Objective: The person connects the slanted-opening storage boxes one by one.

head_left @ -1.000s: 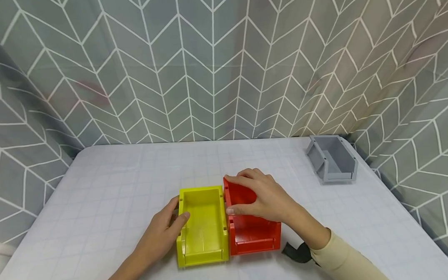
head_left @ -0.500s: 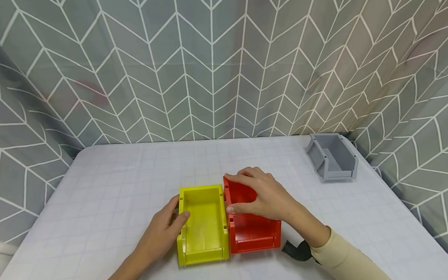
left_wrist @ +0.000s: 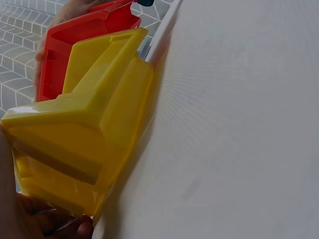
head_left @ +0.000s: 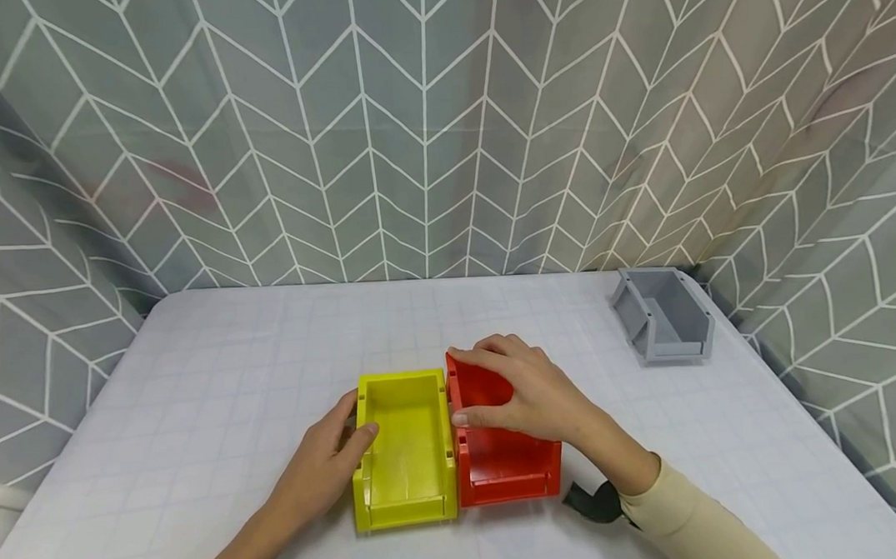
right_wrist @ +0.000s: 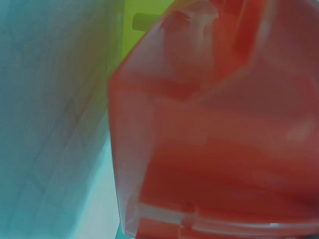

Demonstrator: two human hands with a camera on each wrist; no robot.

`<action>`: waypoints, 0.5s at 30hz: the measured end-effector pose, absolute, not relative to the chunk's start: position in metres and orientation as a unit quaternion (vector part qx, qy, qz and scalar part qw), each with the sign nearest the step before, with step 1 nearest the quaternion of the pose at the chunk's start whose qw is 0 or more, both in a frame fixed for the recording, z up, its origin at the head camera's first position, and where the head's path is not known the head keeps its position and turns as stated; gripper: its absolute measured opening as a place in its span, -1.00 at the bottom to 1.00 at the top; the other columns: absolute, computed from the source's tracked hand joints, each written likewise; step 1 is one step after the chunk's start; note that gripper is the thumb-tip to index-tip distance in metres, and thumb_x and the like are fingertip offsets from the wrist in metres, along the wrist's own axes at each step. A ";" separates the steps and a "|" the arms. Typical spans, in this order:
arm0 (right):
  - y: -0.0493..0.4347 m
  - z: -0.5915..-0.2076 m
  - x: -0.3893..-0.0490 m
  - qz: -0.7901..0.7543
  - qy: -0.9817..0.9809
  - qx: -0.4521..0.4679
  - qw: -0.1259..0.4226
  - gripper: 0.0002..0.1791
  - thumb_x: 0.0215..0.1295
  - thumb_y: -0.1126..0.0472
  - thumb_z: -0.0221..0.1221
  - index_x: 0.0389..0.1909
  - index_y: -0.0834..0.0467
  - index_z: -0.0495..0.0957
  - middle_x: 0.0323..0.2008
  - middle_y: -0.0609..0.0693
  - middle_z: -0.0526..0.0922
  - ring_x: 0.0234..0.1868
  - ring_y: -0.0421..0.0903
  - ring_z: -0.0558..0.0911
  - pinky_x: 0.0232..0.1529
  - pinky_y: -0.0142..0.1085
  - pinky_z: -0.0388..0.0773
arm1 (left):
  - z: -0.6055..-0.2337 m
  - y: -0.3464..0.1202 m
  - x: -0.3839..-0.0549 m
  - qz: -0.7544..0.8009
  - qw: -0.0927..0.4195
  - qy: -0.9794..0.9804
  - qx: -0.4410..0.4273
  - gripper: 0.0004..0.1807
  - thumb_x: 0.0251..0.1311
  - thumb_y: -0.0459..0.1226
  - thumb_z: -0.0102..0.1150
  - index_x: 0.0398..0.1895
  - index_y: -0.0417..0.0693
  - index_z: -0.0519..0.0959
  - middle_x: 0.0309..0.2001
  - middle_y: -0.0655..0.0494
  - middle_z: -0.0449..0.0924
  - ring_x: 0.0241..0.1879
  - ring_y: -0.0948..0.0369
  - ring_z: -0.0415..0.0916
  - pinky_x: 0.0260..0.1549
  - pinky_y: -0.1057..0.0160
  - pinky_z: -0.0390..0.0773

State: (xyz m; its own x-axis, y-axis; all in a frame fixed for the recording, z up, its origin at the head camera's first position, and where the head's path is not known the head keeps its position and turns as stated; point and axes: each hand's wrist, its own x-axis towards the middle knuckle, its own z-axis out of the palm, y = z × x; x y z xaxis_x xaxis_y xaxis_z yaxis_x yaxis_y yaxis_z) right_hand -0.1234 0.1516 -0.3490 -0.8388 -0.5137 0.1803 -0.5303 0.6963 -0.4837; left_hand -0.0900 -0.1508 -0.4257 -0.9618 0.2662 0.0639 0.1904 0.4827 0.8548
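A yellow plastic storage bin (head_left: 406,456) and a red one (head_left: 507,475) stand side by side at the front middle of the table, their side walls together. My left hand (head_left: 324,456) grips the yellow bin's left wall, thumb over the rim and fingers outside. In the left wrist view, fingers (left_wrist: 45,219) curl under the yellow bin (left_wrist: 117,104). My right hand (head_left: 535,392) holds the red bin from above, thumb at its left rim and fingertips by its back edge. The red bin (right_wrist: 224,134) fills most of the right wrist view, hiding that hand.
A grey storage bin (head_left: 667,320) sits at the table's back right corner. Beside the right wrist is a black curved piece (head_left: 596,503). A pale grid-patterned cover lies on the table (head_left: 219,364), and a grey patterned curtain (head_left: 381,132) hangs along its back and sides.
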 end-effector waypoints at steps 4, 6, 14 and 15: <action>0.151 -0.348 -0.124 0.262 -0.921 0.287 0.017 -0.17 0.14 -0.31 0.44 0.45 -0.17 0.52 0.22 -0.05 0.54 0.23 -0.08 0.45 0.13 0.02 0.49 | -0.427 -0.152 -0.090 0.492 0.037 0.859 0.134 -0.41 0.58 -0.17 0.02 0.58 -0.09 0.24 0.44 0.00 0.40 0.31 0.01 0.47 0.22 -0.12 0.51; 0.151 -0.348 -0.123 0.259 -0.922 0.288 0.017 -0.17 0.14 -0.32 0.43 0.45 -0.17 0.51 0.21 -0.04 0.54 0.22 -0.08 0.45 0.12 0.01 0.49 | -0.427 -0.151 -0.090 0.494 0.037 0.858 0.133 -0.41 0.58 -0.17 0.02 0.58 -0.09 0.23 0.45 -0.01 0.40 0.32 0.00 0.46 0.23 -0.13 0.50; 0.147 -0.346 -0.121 0.251 -0.925 0.283 0.008 -0.16 0.15 -0.32 0.43 0.45 -0.17 0.51 0.21 -0.03 0.54 0.22 -0.09 0.44 0.10 -0.02 0.48 | -0.427 -0.152 -0.090 0.497 0.031 0.856 0.140 -0.41 0.58 -0.18 -0.01 0.58 -0.11 0.22 0.45 -0.02 0.39 0.34 -0.01 0.44 0.25 -0.15 0.48; 0.147 -0.346 -0.121 0.251 -0.926 0.282 0.006 -0.16 0.15 -0.32 0.43 0.45 -0.17 0.51 0.21 -0.03 0.54 0.22 -0.08 0.44 0.10 -0.02 0.48 | -0.427 -0.152 -0.090 0.497 0.031 0.856 0.140 -0.42 0.58 -0.18 -0.01 0.58 -0.11 0.23 0.45 -0.02 0.39 0.33 0.00 0.45 0.24 -0.14 0.49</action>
